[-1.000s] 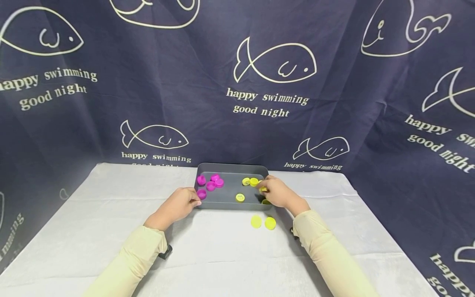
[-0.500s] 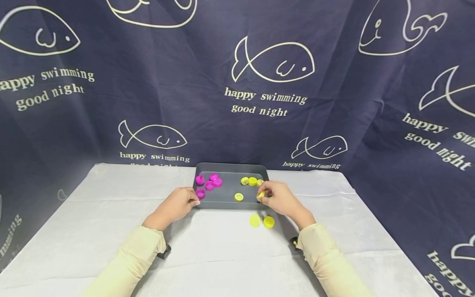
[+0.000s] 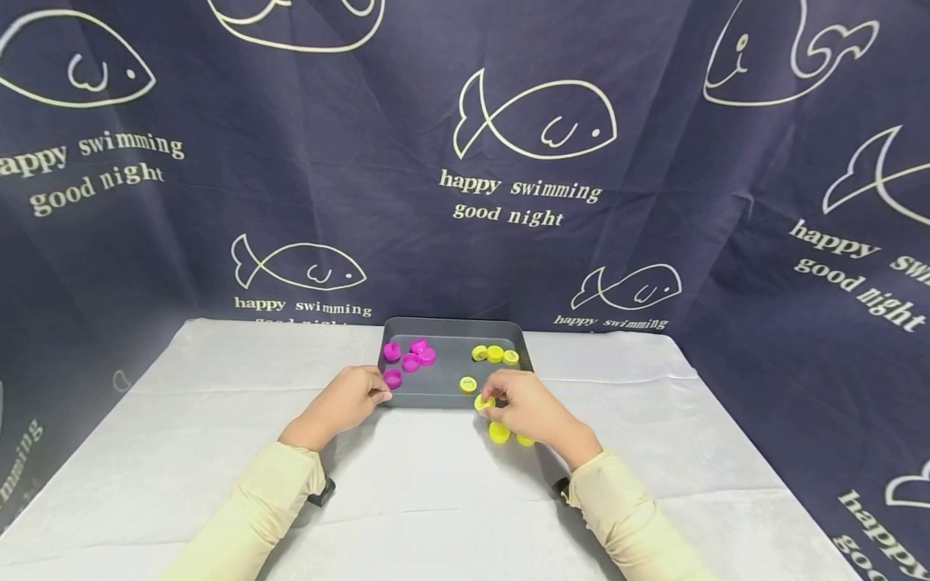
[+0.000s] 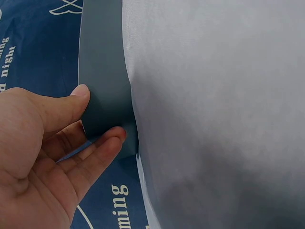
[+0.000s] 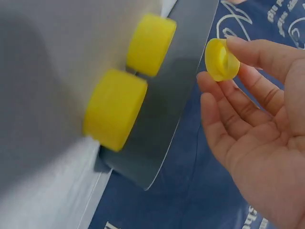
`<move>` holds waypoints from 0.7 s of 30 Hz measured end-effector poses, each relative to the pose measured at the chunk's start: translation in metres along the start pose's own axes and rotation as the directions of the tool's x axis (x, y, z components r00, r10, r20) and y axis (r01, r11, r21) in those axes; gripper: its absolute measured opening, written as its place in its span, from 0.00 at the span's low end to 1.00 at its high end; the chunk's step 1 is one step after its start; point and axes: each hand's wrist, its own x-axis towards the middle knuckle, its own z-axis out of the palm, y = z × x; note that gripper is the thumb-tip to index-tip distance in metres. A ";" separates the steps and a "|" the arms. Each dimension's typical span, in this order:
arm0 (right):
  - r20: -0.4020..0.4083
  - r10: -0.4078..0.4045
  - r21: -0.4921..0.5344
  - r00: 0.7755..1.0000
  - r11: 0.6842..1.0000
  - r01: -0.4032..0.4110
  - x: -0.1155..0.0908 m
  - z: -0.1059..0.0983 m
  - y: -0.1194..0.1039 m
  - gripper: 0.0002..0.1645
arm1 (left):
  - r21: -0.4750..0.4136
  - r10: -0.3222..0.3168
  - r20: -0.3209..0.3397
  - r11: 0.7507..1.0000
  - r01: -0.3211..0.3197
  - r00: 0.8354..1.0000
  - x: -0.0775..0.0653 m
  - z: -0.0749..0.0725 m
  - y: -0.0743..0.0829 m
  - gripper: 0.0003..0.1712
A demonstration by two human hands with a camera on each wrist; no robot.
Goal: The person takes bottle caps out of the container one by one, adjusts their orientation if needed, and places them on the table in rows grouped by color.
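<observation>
In the head view, my left hand grips the near-left corner of a dark grey tray; the left wrist view shows its thumb at the rim and fingertips against the outer wall. My right hand pinches a yellow bottle cap between thumb and fingers, over the tray's front wall. Two more yellow bottle caps stand on the cloth in front of the tray, one partly hidden by my right hand in the head view. Inside the tray, several yellow caps lie on the right and several magenta caps on the left.
A white cloth covers the table. Behind and beside it hangs a dark blue curtain printed with fish and lettering. The tray stands near the table's back edge.
My right hand has picked a yellow cap from the tray's right side and carried it left and towards me, over the front wall. My left hand keeps its grip on the tray corner.
</observation>
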 end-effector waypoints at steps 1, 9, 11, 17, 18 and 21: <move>0.009 -0.015 -0.004 1.000 1.000 0.015 -0.001 0.001 -0.002 0.11 | 0.001 -0.001 0.001 1.000 0.001 1.000 0.000 0.000 0.000 0.03; 0.145 -0.076 -0.070 0.986 0.994 0.087 -0.005 0.010 -0.005 0.09 | 0.016 -0.002 0.008 1.000 0.001 1.000 0.001 0.000 0.001 0.03; 0.152 -0.094 -0.087 0.984 0.990 0.108 -0.005 0.012 -0.004 0.09 | 0.014 -0.004 0.011 1.000 0.004 1.000 0.001 0.000 0.001 0.03; 0.163 -0.137 -0.126 0.977 0.979 0.158 -0.004 0.015 -0.002 0.11 | 0.021 0.004 0.003 1.000 -0.004 1.000 0.001 0.000 0.001 0.03; 0.169 -0.139 -0.127 0.976 0.979 0.161 -0.004 0.015 -0.003 0.11 | 0.022 0.005 0.001 1.000 -0.005 1.000 0.000 0.000 0.000 0.02; 0.186 -0.141 -0.131 0.972 0.977 0.167 -0.004 0.015 -0.003 0.11 | 0.028 0.014 -0.004 1.000 -0.014 1.000 0.000 0.001 -0.001 0.02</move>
